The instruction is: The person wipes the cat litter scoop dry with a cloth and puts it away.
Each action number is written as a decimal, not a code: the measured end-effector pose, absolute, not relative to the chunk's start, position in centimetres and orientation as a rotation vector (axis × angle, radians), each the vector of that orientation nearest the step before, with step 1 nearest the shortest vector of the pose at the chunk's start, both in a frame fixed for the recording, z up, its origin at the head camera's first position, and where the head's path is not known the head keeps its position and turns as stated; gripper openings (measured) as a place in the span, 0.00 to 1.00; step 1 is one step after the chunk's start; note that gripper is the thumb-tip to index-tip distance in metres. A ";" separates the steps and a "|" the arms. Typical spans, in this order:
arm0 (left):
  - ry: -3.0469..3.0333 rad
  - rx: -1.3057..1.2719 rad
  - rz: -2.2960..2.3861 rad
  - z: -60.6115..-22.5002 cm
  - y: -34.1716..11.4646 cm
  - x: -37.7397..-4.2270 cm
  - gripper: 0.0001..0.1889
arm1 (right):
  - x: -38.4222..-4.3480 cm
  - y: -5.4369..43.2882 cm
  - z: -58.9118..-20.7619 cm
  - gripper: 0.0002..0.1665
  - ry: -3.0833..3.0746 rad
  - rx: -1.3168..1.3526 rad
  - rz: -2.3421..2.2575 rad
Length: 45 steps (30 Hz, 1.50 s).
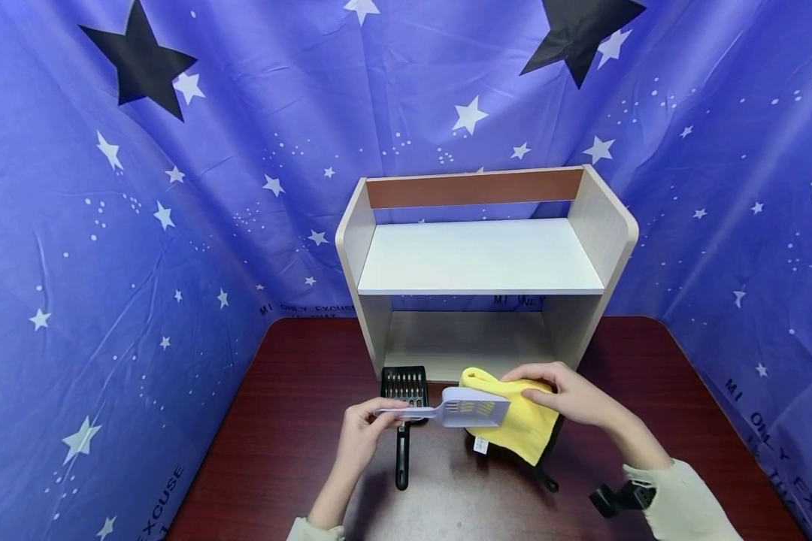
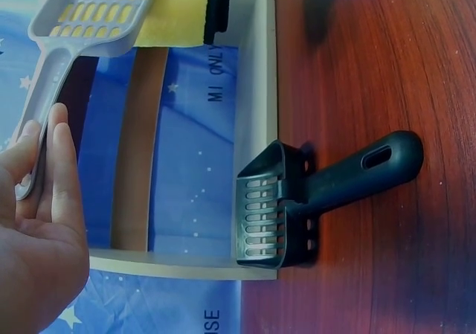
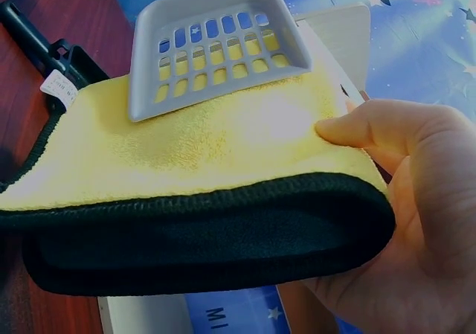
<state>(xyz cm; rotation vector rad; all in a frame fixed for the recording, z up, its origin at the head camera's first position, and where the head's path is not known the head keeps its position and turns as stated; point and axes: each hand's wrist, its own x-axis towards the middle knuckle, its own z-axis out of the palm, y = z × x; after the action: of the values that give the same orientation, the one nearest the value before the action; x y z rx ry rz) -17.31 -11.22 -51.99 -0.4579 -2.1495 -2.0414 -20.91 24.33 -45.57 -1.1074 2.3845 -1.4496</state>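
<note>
Left hand (image 1: pixel 362 430) pinches a slotted grey plastic scoop (image 1: pixel 470 422), right hand (image 1: pixel 571 392) a yellow plush cloth (image 1: pixel 524 428); I fear pressure dislodging the scoop.

Pale cream left sleeve (image 1: pixel 315 530), matching right sleeve (image 1: pixel 683 502), both ending near wrists; black blocky device (image 1: pixel 616 499) beside right one; hands (image 1: pixel 364 428) (image 1: pixel 575 391) bare.

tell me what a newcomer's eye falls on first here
Probably the yellow cloth in the right hand's fingers, with the pale scoop in the left hand's fingers overlapping it in the head view. Then the black scoop on the reddish table, left of the cloth. Behind them, a shelf stands before a starry blue curtain.
</note>
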 end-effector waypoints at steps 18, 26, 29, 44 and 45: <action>-2.105 -0.460 -2.054 -52.1 -11.9 -17.7 0.09 | -20.3 25.4 -45.6 0.15 2.374 -1.113 -1.495; -2.101 -0.476 -2.051 -52.2 -12.0 -17.7 0.09 | -20.3 25.8 -45.9 0.16 2.353 -1.110 -1.511; -2.111 -0.468 -2.056 -52.3 -12.1 -17.7 0.09 | -20.2 25.9 -45.9 0.16 2.381 -1.091 -1.516; -2.133 -0.521 -2.057 -52.3 -11.9 -17.6 0.09 | -20.9 25.2 -45.4 0.15 2.445 -1.025 -1.523; -2.137 -0.526 -2.051 -52.4 -11.8 -17.5 0.08 | -21.0 25.1 -45.3 0.15 2.451 -1.033 -1.520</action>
<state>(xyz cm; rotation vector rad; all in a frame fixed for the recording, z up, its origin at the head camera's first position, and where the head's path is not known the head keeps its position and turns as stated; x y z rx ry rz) -17.55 -11.83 -52.37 -0.5264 -2.1367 -2.0510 -20.98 25.07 -45.34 -1.0327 2.4507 -1.5199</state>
